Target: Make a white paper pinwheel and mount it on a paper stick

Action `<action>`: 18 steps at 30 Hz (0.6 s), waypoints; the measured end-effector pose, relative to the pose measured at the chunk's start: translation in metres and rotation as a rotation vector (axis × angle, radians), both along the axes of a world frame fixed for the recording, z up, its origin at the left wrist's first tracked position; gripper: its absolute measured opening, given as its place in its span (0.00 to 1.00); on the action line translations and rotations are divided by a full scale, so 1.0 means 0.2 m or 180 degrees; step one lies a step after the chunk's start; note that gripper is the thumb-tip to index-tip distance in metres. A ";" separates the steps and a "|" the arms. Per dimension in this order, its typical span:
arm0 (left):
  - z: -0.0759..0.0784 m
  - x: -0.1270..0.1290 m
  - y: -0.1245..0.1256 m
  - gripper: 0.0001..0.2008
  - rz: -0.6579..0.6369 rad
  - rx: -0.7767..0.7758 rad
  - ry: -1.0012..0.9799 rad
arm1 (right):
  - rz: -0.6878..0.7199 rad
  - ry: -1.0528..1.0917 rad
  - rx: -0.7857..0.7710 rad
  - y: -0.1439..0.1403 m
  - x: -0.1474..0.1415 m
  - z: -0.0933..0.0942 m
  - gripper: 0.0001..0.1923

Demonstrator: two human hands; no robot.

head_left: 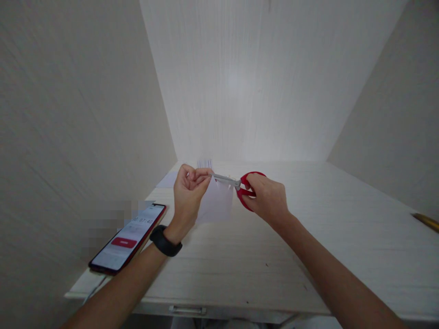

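My right hand (267, 196) is closed around the red handles of a pair of scissors (228, 180), whose grey blades point left. The blade tips reach the fingertips of my left hand (192, 183). Thumb and forefinger of that hand are pinched together; what lies between them is too small to make out. Below and behind the blades is a white sheet of paper (216, 203), partly hidden by my left hand. Whether the sheet touches my left fingers, I cannot tell. A black band (166, 241) circles my left wrist.
A phone (128, 240) with a lit timer screen lies at the desk's left edge. Farther back are another pale sheet (167, 179) and a striped piece (205, 163). A gold-coloured pointed object (425, 221) lies at far right. Pale panels enclose the desk (240, 265) on three sides.
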State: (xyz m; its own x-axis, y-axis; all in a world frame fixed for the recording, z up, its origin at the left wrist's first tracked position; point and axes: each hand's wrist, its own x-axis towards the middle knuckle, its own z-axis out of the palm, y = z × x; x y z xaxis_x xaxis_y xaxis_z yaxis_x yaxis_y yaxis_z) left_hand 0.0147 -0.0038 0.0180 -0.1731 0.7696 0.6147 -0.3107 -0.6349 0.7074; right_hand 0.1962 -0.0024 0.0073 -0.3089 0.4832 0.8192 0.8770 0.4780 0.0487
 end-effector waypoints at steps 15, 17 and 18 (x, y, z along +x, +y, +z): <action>-0.02 -0.03 0.04 0.17 0.0368 0.0136 0.0590 | -0.0620 0.0363 -0.1163 0.05 0.01 0.00 0.11; -0.03 -0.03 0.05 0.17 0.0538 0.0203 0.0850 | -0.0606 0.0186 -0.1447 0.08 0.02 -0.03 0.11; -0.04 -0.03 0.05 0.16 0.0617 0.0223 0.0965 | -0.0566 0.0100 -0.1583 0.09 0.03 -0.05 0.11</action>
State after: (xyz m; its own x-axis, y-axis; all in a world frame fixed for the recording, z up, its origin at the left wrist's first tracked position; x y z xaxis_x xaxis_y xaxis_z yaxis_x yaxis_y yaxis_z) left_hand 0.0078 0.0069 0.0100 -0.1134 0.6946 0.7104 0.0372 -0.7116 0.7016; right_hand 0.2014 0.0165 -0.0023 -0.1658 0.8585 0.4853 0.9441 0.2804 -0.1735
